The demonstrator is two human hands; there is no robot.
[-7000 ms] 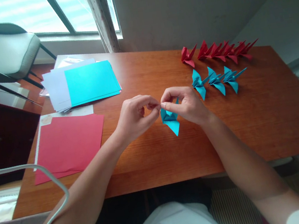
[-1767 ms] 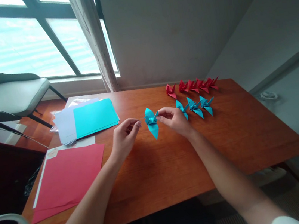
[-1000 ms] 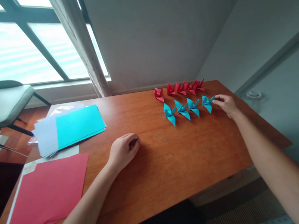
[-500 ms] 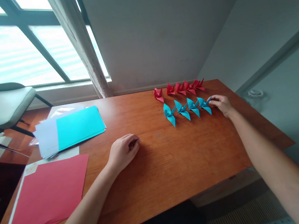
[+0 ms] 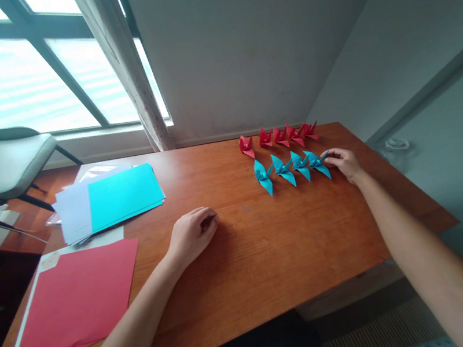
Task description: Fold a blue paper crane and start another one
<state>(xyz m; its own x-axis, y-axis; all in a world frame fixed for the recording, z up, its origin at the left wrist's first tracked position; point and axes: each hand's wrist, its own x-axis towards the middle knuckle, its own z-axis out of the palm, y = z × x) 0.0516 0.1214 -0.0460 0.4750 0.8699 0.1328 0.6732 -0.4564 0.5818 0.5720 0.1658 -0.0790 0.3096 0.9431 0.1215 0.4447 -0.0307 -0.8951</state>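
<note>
Blue origami cranes stand in a row on the right half of the wooden table [image 5: 248,276]. My right hand [image 5: 344,163] pinches the pointed tip of the rightmost blue paper crane [image 5: 318,165] between thumb and fingers; that crane rests on the table. To its left sit the other blue cranes, the leftmost blue crane [image 5: 263,178] a little wider apart. Behind them runs a row of several red paper cranes [image 5: 281,137]. My left hand [image 5: 192,233] lies on the table with its fingers curled in, and nothing shows in it.
Blue and white paper sheets [image 5: 125,197] lie stacked at the back left. Large red sheets [image 5: 76,301] lie in front of them, beside my left forearm. A chair [image 5: 6,165] stands left by the window. Walls border the table behind and to the right.
The rightmost blue crane has turned slightly under my right hand, its front wing tip shifting to the right. My left hand stays where it was.
</note>
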